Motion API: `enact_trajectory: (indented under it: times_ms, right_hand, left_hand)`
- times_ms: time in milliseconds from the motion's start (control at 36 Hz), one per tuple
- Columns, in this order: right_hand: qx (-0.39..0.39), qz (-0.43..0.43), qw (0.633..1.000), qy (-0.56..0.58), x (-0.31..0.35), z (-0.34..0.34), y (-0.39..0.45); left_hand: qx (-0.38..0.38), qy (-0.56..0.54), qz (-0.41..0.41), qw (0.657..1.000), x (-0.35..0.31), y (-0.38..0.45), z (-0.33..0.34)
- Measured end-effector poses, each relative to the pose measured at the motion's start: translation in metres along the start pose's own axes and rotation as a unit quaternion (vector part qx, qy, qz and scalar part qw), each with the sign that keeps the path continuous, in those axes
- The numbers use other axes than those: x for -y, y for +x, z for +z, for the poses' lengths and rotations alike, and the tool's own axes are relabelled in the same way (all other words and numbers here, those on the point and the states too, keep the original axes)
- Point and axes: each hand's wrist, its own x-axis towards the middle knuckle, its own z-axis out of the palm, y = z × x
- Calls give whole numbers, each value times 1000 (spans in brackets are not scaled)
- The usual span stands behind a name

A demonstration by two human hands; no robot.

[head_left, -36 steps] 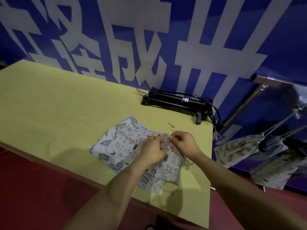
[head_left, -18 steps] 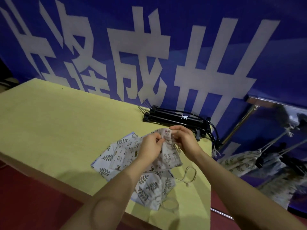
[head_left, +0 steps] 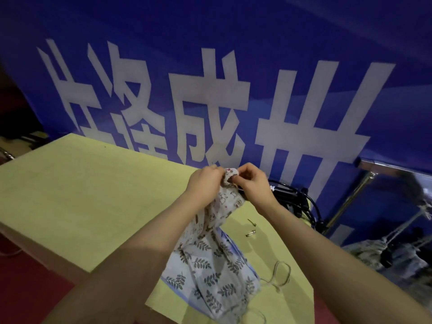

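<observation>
A small patterned cloth bag (head_left: 225, 202) with little animal prints hangs lifted above the yellow table (head_left: 93, 195). My left hand (head_left: 205, 183) and my right hand (head_left: 253, 183) both pinch its bunched top edge, close together. Under it, more cloth bags with a leaf print (head_left: 210, 277) lie in a pile on the table, and a pale drawstring loop (head_left: 280, 274) trails from them to the right.
Two small metal pins (head_left: 251, 228) lie on the table right of the cloth. A black folded stand with cables (head_left: 294, 199) lies at the table's far right edge. A blue banner (head_left: 210, 90) fills the wall behind. More cloth bags hang at the right (head_left: 397, 253).
Both hands have lifted the animal-print bag off the pile and up from the table, bunching its top. The view has tilted upward.
</observation>
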Motion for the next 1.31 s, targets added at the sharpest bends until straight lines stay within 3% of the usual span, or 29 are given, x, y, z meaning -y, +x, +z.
enact_trajectory:
  times_ms: [83, 167, 250, 472, 639, 722, 806, 972, 1083, 1167, 1306]
  right_hand:
    - [0, -23, 1000, 1, 10, 7, 7]
    - [8, -31, 999, -2, 14, 9, 12]
    - [16, -26, 1000, 2, 13, 6, 15]
    - [9, -4, 1000, -13, 6, 0, 11]
    - [5, 2, 994, -112, -8, -6, 7]
    - [5, -1, 979, -202, -20, -14, 9]
    - [2, 0, 961, -275, -31, -26, 12]
    - [61, 15, 920, -386, -68, -48, 18]
    - [112, 32, 890, -440, -95, -59, 17]
    - [120, 51, 890, -437, -111, -65, 15]
    - [190, 36, 924, -331, -121, -60, 13]
  left_hand:
    - [-4, -39, -18, 999, 3, 4, -11]
    - [6, -210, -47, 977, 2, 1, -13]
    - [15, -305, -72, 950, 1, -3, -9]
    - [45, -325, -90, 940, -1, -11, 5]
    - [8, -191, -62, 980, -16, -10, 12]
    - [50, -102, -4, 993, -20, -12, 17]
    - [117, -23, 20, 993, -15, -15, 27]
    - [154, 63, 64, 984, -15, -15, 48]
    - [202, 117, 20, 972, -12, -16, 67]
    - [209, 122, 4, 970, -6, -20, 82]
    - [198, 126, -34, 971, -6, -16, 95]
